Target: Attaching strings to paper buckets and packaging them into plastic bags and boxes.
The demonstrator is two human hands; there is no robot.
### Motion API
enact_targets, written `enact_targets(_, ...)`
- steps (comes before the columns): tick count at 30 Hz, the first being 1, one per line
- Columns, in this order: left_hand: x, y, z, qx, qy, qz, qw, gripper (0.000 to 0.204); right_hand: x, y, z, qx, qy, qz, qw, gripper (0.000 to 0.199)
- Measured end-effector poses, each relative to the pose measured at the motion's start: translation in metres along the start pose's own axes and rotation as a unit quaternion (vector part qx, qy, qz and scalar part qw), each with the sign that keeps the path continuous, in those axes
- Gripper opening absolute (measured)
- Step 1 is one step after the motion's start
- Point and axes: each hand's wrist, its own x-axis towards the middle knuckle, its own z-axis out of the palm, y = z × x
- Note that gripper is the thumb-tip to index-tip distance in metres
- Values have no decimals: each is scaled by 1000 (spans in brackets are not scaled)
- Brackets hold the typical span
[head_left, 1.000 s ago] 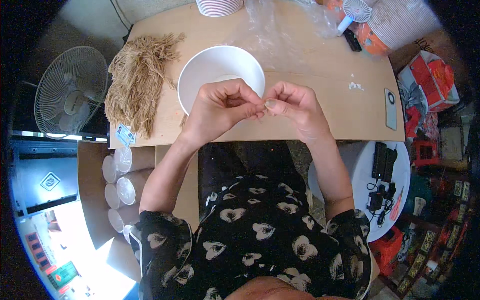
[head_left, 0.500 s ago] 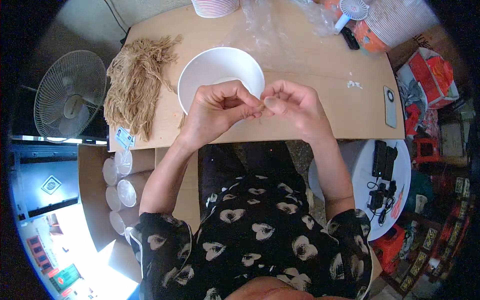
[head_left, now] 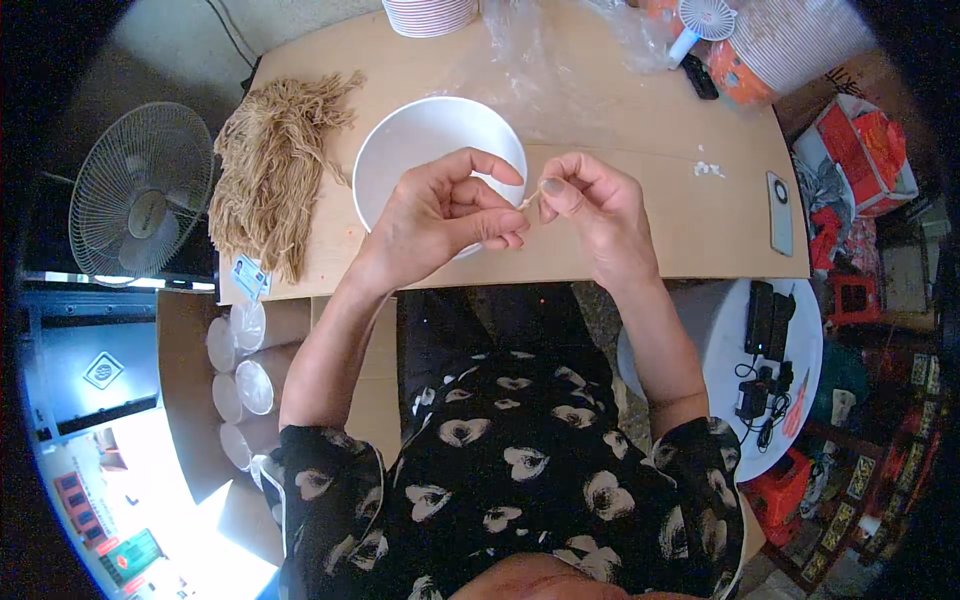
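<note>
Both hands meet above the near side of a white bowl (head_left: 395,140), which stands on the table. My left hand (head_left: 435,215) has its index finger lifted, while the thumb and lower fingers close on one end of a short tan string (head_left: 531,199). Between thumb and index finger, my right hand (head_left: 597,212) pinches the string's other end. The string is small and partly hidden by the fingertips. To the left of the bowl lies a thick bundle of tan strings (head_left: 275,165), its strands loose and wavy.
Clear plastic wrapping (head_left: 520,70) and stacked bowls (head_left: 432,15) lie at the back. White scraps (head_left: 709,169) and a phone (head_left: 779,213) are on the right. A fan (head_left: 145,200) stands left, above an open carton (head_left: 185,400) of wrapped cups. Chargers (head_left: 765,330) rest on a round white surface.
My fingertips have drawn slightly apart, so the string between them now shows. My left index finger has lifted away from the thumb. The bowl has shifted very slightly left.
</note>
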Motion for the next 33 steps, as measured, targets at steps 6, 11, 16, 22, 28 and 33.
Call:
enact_targets(6, 1, -3, 1, -25, -12, -14, 1000, 24, -1, -3, 5, -33, 19, -22, 999, 15)
enact_targets(11, 7, 2, -3, 5, 21, 1, 1000, 18, 1, -17, 12, -41, 12, 28, 999, 24)
enact_targets(16, 8, 3, -2, 11, 21, 23, 999, 15, -8, -17, -5, -74, -105, 107, 986, 24)
enact_targets(22, 1, -3, -1, 123, 30, 73, 989, 11, -13, -17, -14, 37, -29, 35, 998, 16)
enact_targets(28, -5, -2, 1, 334, 61, 217, 915, 10, -30, -21, -43, 229, -10, -50, 972, 12)
enact_targets(33, -18, -5, 2, 369, 63, 194, 907, 11, -37, -29, -57, 371, -96, -188, 904, 16)
